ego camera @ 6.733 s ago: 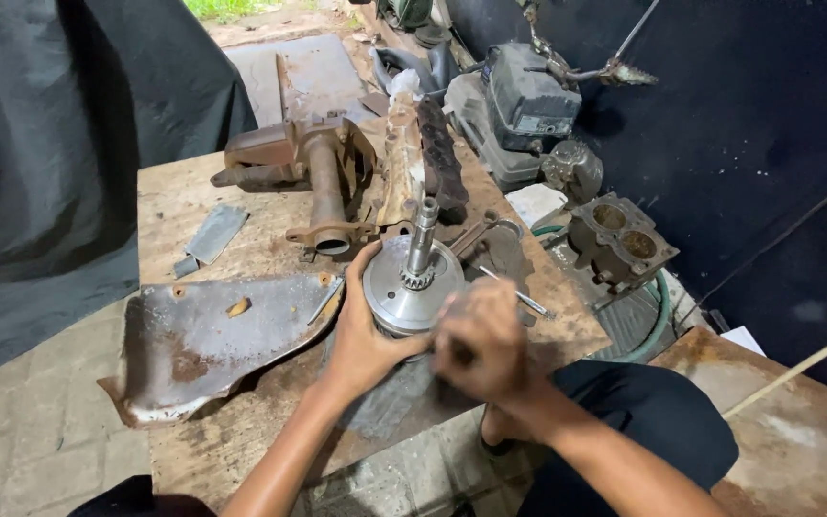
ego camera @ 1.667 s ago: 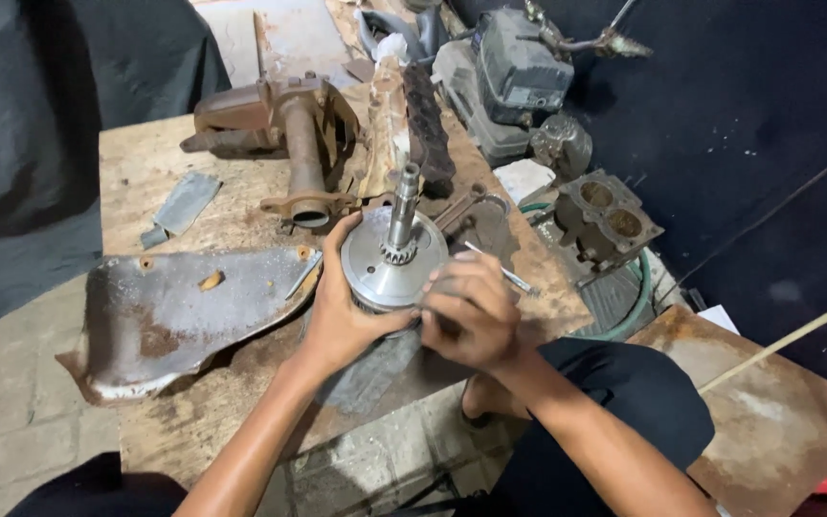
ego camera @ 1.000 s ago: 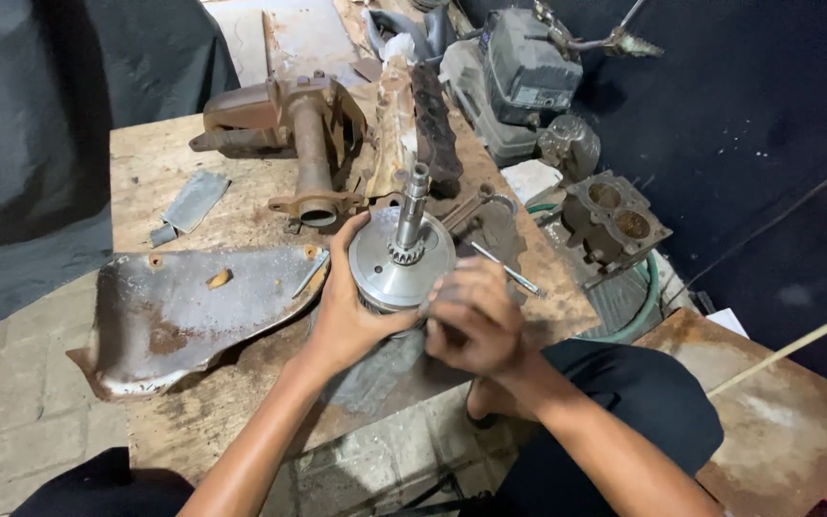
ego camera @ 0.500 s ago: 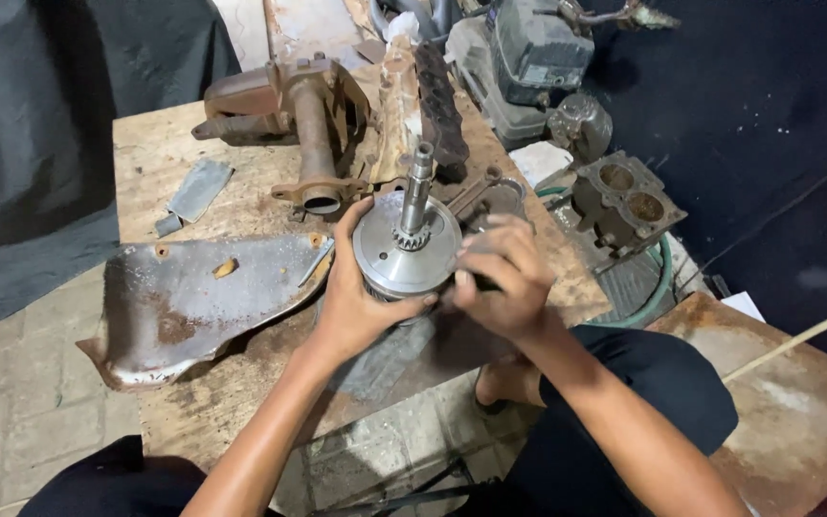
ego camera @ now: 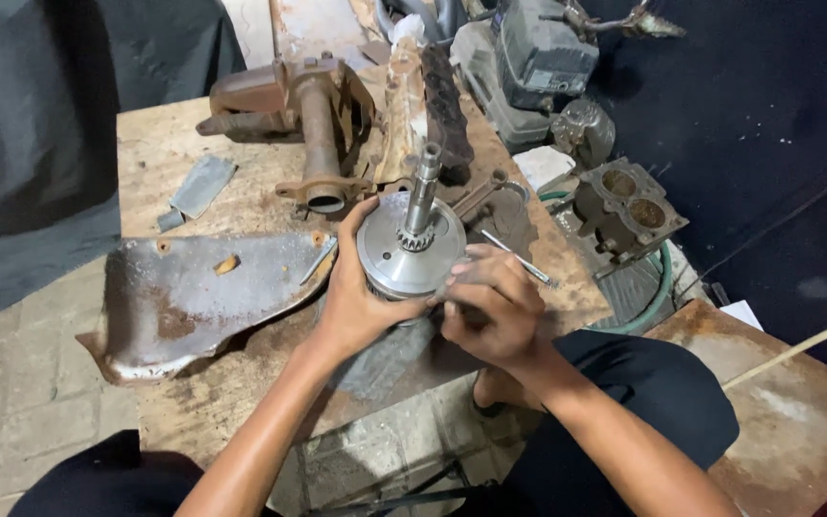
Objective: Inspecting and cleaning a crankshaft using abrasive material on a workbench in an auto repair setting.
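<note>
Near the middle of the wooden table, a round metal drum with a splined shaft is being kept upright, the shaft pointing up and slightly far. It is being braced there, it seems, so that its near right edge can be worked on without the part rolling or tipping.

The left hand is being wrapped around the drum's left and near rim, thumb reaching along the far-left edge and palm pressed against the side; this grip is being held about half closed, curved wide to fit the rim. The right hand is being pressed against the drum's near right edge with the fingers curled almost fully in. Whether a small tool or part is being pinched inside that grip cannot be told, since the knuckles are hiding it.

Just right of the drum, a thin metal rod is lying on the table, close enough to be picked up. To the left, a rusty bent sheet-metal plate is lying flat, its right end just beside the left hand. Farther away, a rusty pipe casting is resting, and off the table's right side a grey two-bore cylinder block is sitting well apart from the hands.
</note>
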